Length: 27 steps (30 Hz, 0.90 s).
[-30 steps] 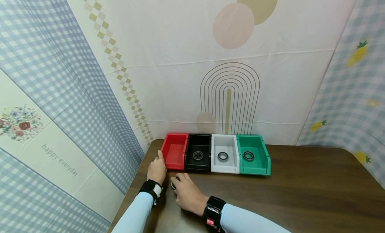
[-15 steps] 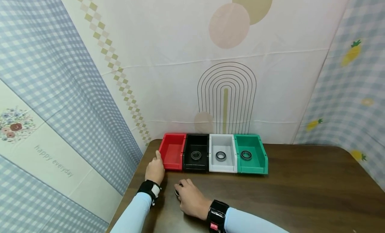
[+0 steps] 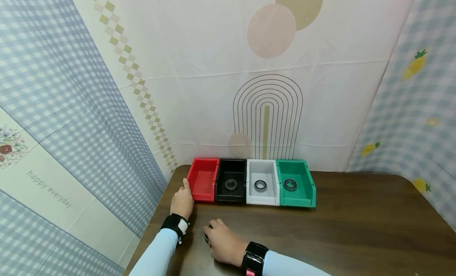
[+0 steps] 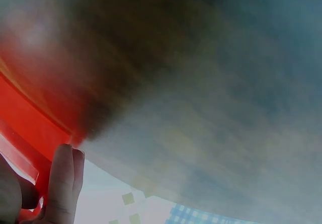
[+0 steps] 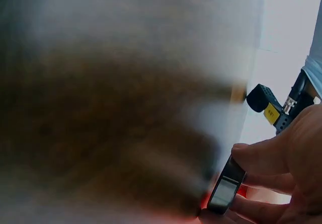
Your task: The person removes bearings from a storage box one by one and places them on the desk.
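Note:
In the head view my left hand (image 3: 181,202) is at the front left corner of the red bin (image 3: 203,185), its index finger lying along the side wall. The left wrist view has red plastic (image 4: 30,126) between thumb and fingers (image 4: 61,183), so the hand holds the bin's edge. My right hand (image 3: 226,243) is over the table in front of the bins, pinching a ball bearing (image 5: 226,186) between thumb and fingertips. That bearing is a dark ring with a shiny metal band, seen edge-on in the right wrist view and mostly hidden by fingers in the head view.
Joined to the red bin stand a black bin (image 3: 230,199), a white bin (image 3: 263,200) and a green bin (image 3: 299,202). One bearing lies in each: black (image 3: 230,184), white (image 3: 260,185), green (image 3: 290,185). The brown table (image 3: 356,216) meets a patterned curtain (image 3: 199,109) behind.
My right hand has drawn back from the bins toward the front of the table, keeping the bearing pinched. The left hand stays at the red bin; the head view has shifted slightly.

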Motion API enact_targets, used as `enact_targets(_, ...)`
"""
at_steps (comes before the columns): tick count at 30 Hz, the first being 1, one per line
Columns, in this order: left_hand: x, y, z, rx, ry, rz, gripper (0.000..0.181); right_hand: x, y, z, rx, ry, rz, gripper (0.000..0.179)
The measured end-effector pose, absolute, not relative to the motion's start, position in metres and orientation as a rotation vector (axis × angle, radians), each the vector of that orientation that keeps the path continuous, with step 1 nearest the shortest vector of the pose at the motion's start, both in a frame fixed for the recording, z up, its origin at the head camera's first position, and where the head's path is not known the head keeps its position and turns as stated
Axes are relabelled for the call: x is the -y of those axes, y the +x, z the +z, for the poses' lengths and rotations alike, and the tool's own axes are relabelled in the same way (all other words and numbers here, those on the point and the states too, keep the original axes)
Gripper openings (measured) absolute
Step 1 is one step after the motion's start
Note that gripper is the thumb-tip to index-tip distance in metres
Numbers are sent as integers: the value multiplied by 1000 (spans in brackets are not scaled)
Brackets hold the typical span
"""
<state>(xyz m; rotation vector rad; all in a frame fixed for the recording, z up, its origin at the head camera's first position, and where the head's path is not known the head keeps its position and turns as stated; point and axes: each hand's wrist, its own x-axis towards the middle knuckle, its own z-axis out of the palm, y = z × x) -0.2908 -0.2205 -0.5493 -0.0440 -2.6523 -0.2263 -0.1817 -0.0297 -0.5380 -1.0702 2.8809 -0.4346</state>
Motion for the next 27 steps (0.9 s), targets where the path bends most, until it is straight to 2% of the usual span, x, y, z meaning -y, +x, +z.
enact_targets(12, 220, -292, -550, 2654, -43, -240, 60, 27, -180, -540, -2889, -1135, -314, 57)
enact_targets(20, 220, -292, -548, 2679, -25, -245, 62, 28, -190, -532, -2840, -1118, -308, 42)
enact_targets(27, 220, -292, -549, 2667, -30, -240, 62, 30, -191, -529, -2856, -1125, -264, 40)
